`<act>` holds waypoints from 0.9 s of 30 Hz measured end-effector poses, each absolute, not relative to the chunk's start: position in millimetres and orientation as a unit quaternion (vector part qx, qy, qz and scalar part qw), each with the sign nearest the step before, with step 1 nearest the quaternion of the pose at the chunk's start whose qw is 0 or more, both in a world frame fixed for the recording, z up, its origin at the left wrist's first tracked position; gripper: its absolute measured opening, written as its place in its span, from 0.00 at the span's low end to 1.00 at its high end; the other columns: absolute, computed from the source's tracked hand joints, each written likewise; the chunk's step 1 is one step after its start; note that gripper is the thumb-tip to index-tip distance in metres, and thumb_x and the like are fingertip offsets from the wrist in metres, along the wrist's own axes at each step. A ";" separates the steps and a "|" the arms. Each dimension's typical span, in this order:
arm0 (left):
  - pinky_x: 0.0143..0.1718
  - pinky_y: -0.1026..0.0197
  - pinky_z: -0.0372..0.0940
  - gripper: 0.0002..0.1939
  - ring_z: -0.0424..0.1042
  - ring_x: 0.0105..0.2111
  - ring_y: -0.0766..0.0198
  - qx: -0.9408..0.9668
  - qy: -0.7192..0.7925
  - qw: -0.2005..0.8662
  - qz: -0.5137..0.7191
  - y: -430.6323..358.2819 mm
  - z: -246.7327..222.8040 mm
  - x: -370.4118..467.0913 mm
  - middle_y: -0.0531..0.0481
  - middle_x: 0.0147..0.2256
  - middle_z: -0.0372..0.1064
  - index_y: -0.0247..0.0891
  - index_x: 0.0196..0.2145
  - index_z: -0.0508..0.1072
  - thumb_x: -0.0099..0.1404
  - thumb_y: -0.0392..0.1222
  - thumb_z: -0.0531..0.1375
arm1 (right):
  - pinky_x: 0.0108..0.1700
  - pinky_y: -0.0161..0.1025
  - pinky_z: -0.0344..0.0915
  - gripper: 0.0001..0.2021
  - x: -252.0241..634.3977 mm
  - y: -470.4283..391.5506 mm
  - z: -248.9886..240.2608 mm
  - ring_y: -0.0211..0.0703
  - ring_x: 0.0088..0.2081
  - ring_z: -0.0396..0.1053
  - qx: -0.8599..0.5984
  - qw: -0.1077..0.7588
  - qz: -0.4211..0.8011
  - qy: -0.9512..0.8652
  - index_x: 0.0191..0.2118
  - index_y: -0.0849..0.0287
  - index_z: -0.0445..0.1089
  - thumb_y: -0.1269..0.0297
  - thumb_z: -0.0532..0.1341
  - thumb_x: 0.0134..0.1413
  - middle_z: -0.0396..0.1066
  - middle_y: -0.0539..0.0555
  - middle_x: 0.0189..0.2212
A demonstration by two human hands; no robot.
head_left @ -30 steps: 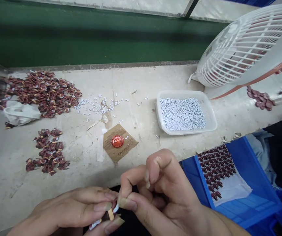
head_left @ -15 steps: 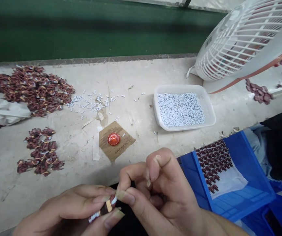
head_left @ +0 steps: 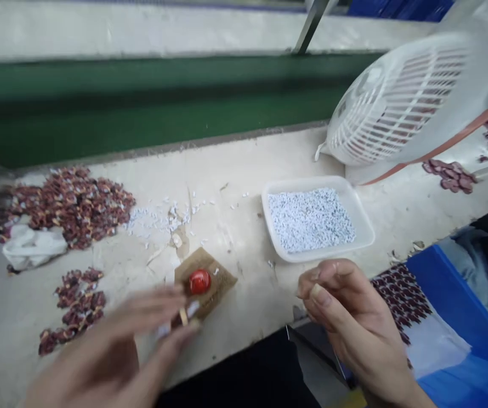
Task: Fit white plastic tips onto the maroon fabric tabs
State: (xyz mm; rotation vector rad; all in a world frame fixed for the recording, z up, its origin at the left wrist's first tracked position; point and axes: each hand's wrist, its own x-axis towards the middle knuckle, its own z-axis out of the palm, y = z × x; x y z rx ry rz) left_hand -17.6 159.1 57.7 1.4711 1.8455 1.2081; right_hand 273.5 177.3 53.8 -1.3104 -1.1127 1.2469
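Note:
My left hand point(head_left: 120, 334), smeared by motion, pinches a small dark brown figure piece point(head_left: 183, 316) between thumb and fingers. The piece has a tan band and whitish bits at both ends. Just beyond it, a round red dish point(head_left: 200, 281) rests on a brown square of card point(head_left: 218, 292). My right hand point(head_left: 354, 317) is apart from the left, above the table's front edge. Its fingers are curled in, the thumb is against the forefinger, and nothing shows at the tips. Nearest to it is a white plastic tub point(head_left: 365, 229) of tiny whitish wavy pieces point(head_left: 312, 220).
Brown-red figure pieces form a large heap point(head_left: 77, 207) and a smaller group point(head_left: 76, 309) at left, beside a white cloth point(head_left: 33, 247). Loose whitish bits point(head_left: 154, 218) lie mid-table. A white fan point(head_left: 397, 107) stands at right. Below it a blue crate point(head_left: 452, 289) holds rows of dark pieces.
My right hand has left the figure piece and moved right, towards the tub. My left hand still holds the piece and has moved up slightly. The view has tilted upward.

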 end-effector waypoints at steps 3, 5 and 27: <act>0.67 0.38 0.74 0.12 0.85 0.53 0.46 0.557 0.707 0.205 0.385 284.1 64.1 -43.2 0.53 0.44 0.88 0.50 0.37 0.85 0.64 0.58 0.75 | 0.31 0.36 0.74 0.08 309.0 196.5 38.2 0.44 0.33 0.78 -0.600 0.445 0.388 -0.540 0.44 0.49 0.79 0.53 0.72 0.71 0.80 0.52 0.34; 0.65 0.37 0.74 0.12 0.84 0.54 0.49 0.557 0.729 0.205 0.341 370.4 67.9 -58.0 0.47 0.47 0.86 0.40 0.42 0.84 0.69 0.51 0.75 | 0.30 0.40 0.73 0.12 333.4 219.2 32.3 0.48 0.30 0.77 -0.640 0.372 0.284 -0.609 0.44 0.50 0.80 0.48 0.70 0.71 0.81 0.53 0.32; 0.54 0.62 0.69 0.16 0.84 0.49 0.59 0.771 0.605 0.079 0.183 96.3 22.4 -156.6 0.61 0.56 0.87 0.62 0.61 0.83 0.83 0.53 0.59 | 0.38 0.46 0.66 0.09 369.1 342.0 32.8 0.52 0.30 0.80 -0.613 -0.018 0.137 -0.778 0.54 0.53 0.79 0.66 0.65 0.73 0.86 0.56 0.33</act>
